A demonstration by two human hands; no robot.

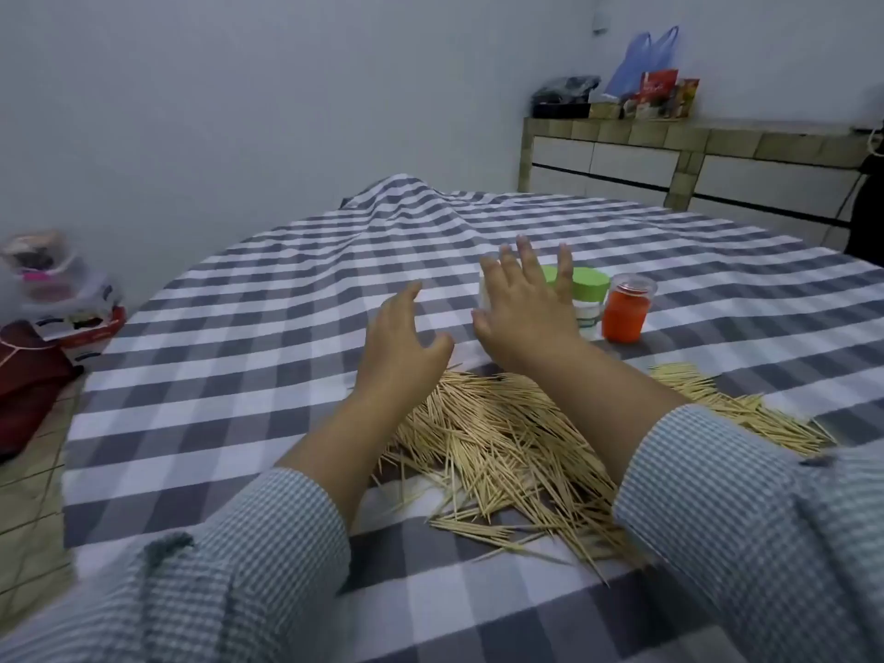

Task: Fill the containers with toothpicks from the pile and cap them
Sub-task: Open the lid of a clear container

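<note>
Head view, surface: I see a tabletop under a grey-and-white checked cloth, rumpled toward the far edge.
Head view, pile: the toothpicks lie loose on the cloth at the near side, spread between and beneath both forearms; a smaller patch extends out to the right.
Head view, jar: a white jar with a green lid stands upright beyond the pile, lid on.
Head view, orange jar: an orange container with a clear cap stands upright just beside the green-lidded jar, on its right. I cannot tell whether the two touch.
Head view, white item: a white object shows at the left edge of the right hand, mostly hidden; I cannot identify it.
Head view, left hand: the left hand is raised over the cloth beyond the pile, fingers loosely spread and slightly bent, holding nothing.
Head view, right hand: the right hand is held wide, fingers straight and fanned, in front of the green lid and the white object. I cannot tell whether it touches either.
Head view, sleeves: both arms wear checked sleeves pushed up from the wrists.
Head view, background: a tiled counter stands at the far right with bags and packets on top; boxes and a red item sit on the floor at left.
</note>
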